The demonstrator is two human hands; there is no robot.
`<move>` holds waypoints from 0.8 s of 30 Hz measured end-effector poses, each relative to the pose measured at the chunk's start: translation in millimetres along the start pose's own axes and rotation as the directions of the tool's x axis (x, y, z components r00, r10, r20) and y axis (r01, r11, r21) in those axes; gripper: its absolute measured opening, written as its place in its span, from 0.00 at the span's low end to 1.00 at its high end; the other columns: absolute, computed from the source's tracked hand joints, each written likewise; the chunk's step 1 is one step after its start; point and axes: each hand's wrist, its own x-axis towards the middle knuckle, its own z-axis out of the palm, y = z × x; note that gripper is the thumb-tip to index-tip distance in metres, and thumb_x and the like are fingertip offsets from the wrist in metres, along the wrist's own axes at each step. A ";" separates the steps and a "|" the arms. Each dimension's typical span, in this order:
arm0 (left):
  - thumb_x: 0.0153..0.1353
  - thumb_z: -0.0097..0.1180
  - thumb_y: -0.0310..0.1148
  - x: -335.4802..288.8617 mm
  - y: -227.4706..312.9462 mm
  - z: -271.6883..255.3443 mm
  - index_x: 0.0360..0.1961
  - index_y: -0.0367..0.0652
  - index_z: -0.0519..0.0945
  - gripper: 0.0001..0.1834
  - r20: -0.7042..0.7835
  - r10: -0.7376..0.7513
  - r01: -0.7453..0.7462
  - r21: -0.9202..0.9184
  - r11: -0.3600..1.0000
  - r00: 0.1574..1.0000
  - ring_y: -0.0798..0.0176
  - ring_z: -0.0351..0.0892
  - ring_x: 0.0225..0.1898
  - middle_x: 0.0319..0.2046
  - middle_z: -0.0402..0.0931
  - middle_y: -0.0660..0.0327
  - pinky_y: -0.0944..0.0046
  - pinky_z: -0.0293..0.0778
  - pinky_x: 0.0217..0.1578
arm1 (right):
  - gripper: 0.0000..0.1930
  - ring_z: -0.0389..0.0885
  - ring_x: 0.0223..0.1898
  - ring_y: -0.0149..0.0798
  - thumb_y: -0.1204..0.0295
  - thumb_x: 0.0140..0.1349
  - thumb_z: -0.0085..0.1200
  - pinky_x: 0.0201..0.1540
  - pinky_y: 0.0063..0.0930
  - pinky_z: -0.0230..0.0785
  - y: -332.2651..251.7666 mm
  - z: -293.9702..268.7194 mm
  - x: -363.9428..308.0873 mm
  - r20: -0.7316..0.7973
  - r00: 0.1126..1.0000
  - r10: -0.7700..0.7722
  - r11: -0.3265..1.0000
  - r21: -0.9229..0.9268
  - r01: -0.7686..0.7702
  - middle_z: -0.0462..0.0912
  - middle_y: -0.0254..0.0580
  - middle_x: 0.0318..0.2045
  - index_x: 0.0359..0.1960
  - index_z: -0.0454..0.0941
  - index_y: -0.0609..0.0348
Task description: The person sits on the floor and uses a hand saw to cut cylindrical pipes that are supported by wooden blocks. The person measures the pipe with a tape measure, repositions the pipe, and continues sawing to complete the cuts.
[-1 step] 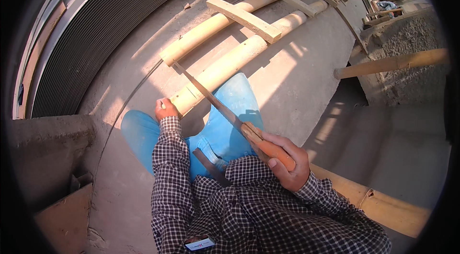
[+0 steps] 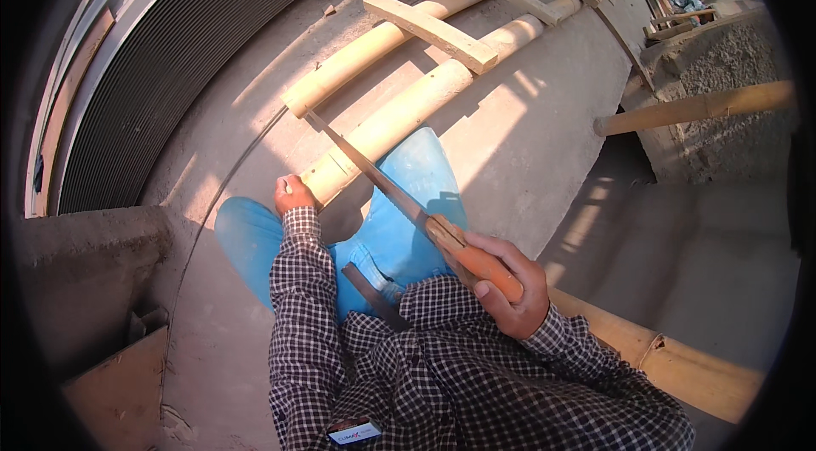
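Observation:
My right hand [image 2: 520, 294] is closed round the orange-and-wood handle of a handsaw [image 2: 395, 194]. The saw's long blade lies slantwise across the near bamboo pole [image 2: 408, 115], close to that pole's end. Its tip reaches toward the end of the far bamboo pole [image 2: 340, 75]. My left hand [image 2: 293, 194] grips the cut end of the near pole, its fingers partly hidden. A dark line crosses the pole between my left hand and the blade. Wooden crosspieces [image 2: 432, 33] lie over both poles like ladder rungs.
A ribbed metal shutter [image 2: 195, 68] stands on the left. Rough concrete blocks [image 2: 93, 255] flank the floor. At right, a bamboo pole [image 2: 697, 109] juts across a lower level, and another bamboo [image 2: 671, 362] lies along the edge beside me. A thin rod or cable [image 2: 223, 187] runs over the floor.

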 end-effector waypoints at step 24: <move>0.54 0.55 0.37 8.5 -4.2 6.0 0.42 0.31 0.80 0.20 0.221 -0.589 0.603 -0.528 0.599 0.778 0.51 0.84 0.35 0.39 0.82 0.47 0.54 0.79 0.38 | 0.31 0.80 0.43 0.33 0.52 0.69 0.50 0.49 0.27 0.70 -5.4 -10.8 -5.3 -0.093 0.993 0.075 0.994 -0.067 -0.081 0.82 0.46 0.43 0.59 0.72 0.72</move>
